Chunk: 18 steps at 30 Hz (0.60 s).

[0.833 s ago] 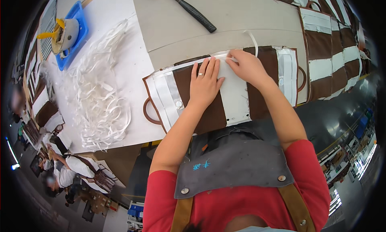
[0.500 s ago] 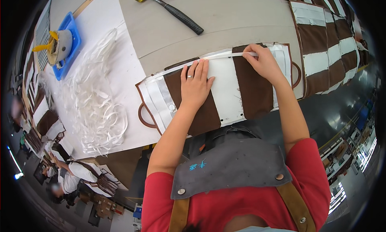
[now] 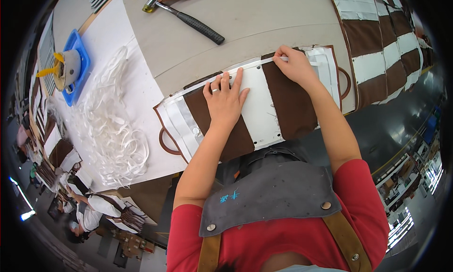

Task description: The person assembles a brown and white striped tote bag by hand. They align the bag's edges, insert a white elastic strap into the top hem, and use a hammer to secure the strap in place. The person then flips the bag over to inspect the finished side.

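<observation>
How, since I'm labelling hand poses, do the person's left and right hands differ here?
The left hand rests with fingers spread on the brown-and-white striped panel; the right hand pinches the white strip. The left hand wears a ring; none shows on the right hand. Both are ungloved, near the panel's far edge.

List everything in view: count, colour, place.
table: one, grey, centre
sheet: one, white, left
panel: one, brown/white, near edge
loops: two, brown, panel ends
strip: one, white, panel's far edge
loose strips: many, white, on sheet
hammer: one, black grip, beyond panel
tray: one, blue, left
pot: one, whitish, on tray
handles: two, yellow, in pot
other panels: several, brown/white, right
co-worker: at least one, white top, left
left hand: one, bare, on panel
right hand: one, bare, pinching strip
</observation>
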Motion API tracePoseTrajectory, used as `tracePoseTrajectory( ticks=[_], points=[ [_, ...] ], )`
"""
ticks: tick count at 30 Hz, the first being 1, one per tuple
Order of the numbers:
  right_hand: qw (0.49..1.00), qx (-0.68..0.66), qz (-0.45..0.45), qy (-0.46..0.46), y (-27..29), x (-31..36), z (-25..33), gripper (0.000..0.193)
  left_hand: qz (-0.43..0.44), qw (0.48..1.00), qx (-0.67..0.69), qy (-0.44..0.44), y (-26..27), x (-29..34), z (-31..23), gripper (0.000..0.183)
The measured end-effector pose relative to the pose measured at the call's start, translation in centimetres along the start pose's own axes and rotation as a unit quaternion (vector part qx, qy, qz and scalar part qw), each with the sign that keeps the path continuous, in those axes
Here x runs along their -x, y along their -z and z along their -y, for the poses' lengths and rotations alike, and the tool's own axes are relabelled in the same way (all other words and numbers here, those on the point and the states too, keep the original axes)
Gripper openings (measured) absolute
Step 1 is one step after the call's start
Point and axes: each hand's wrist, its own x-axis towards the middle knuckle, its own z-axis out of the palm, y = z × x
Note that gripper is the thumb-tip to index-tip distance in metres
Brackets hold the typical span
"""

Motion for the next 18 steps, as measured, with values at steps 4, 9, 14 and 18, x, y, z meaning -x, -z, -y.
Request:
tracePoseTrajectory(
  ticks=[4, 9, 14, 18],
  points=[
    [0.999, 0.040, -0.010, -0.011, -0.4, -0.1, 0.5, 0.017, 0.023, 0.998, 0.053, 0.025, 0.0, -1.3, -2.4, 0.059],
    [0.995, 0.057, -0.042, 0.073, 0.4, 0.5, -0.1, 0.014, 0.008, 0.994, 0.077, -0.080, -1.4, -2.3, -4.8, 0.064],
    [0.996, -0.029, -0.042, 0.069, 4.8, 2.0, -2.6, 0.015, 0.021, 0.996, 0.064, -0.058, -1.6, -2.3, -5.2, 0.065],
    [0.991, -0.086, -0.085, 0.052, 6.2, 1.7, -5.9, 0.020, 0.009, 0.998, 0.023, -0.062, -2.1, -2.6, -5.2, 0.064]
  ],
)
